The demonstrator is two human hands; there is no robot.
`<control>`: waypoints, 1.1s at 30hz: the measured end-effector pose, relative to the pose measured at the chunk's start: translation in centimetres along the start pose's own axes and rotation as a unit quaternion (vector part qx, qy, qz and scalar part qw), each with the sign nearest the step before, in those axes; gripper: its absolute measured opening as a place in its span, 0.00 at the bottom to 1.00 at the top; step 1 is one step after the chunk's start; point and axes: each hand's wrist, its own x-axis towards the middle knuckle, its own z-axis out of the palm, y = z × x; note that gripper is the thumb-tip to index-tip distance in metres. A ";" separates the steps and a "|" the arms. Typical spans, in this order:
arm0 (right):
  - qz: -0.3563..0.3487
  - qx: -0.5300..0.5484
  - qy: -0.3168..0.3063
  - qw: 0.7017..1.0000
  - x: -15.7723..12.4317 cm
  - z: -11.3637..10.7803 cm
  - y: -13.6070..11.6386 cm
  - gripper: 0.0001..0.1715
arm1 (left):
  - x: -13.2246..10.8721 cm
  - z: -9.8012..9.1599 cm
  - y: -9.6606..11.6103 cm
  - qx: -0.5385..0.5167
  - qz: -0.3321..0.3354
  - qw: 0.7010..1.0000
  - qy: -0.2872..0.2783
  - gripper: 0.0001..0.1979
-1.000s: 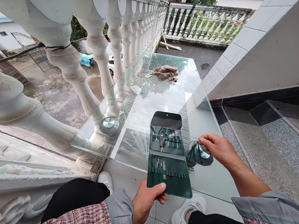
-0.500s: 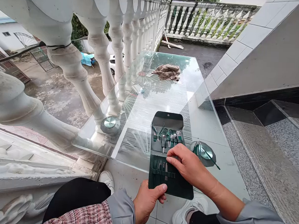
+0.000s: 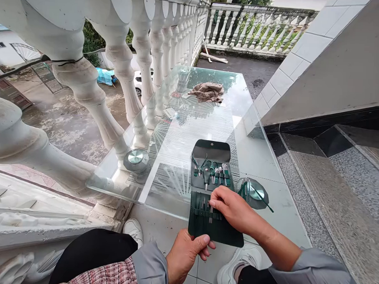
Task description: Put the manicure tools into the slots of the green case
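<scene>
A dark green manicure case (image 3: pixel 218 233) lies unfolded at the near edge of the glass table, its near flap jutting past that edge. My left hand (image 3: pixel 184 255) grips the near edge of this flap, thumb on top. Over the flap, my right hand (image 3: pixel 235 209) is closed, thumb and forefinger pinching the top of a flat metal nail file (image 3: pixel 210 220) in the elastic strap. Other slim tools (image 3: pixel 203 204) sit beside it in the loops. The far panel holds nail clippers (image 3: pixel 226 176), scissors (image 3: pixel 214 165) and nippers (image 3: pixel 198 165).
The glass table (image 3: pixel 172 166) stands against a white balustrade (image 3: pixel 117 63). A crumpled brown cloth (image 3: pixel 207 92) lies at its far end. Green cord-like strips (image 3: pixel 247 190) lie right of the case, by a round metal disc (image 3: pixel 135 156)'s twin. Stone steps (image 3: pixel 320 177) rise on the right.
My right thumb and forefinger have come down onto the top of the nail file. My left hand keeps its grip on the case. The whole view has shifted slightly.
</scene>
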 end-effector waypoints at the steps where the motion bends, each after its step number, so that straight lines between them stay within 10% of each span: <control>1: 0.005 0.006 0.005 1.000 0.2 -0.2 0.2 0.10 | 0.1 0.0 0.1 -0.004 -0.002 1.000 -0.006 0.30; 33: 0.061 -0.127 -0.010 0.990 1.8 -0.9 -0.7 0.11 | 0.2 0.0 0.7 0.023 -0.005 1.000 -0.008 0.32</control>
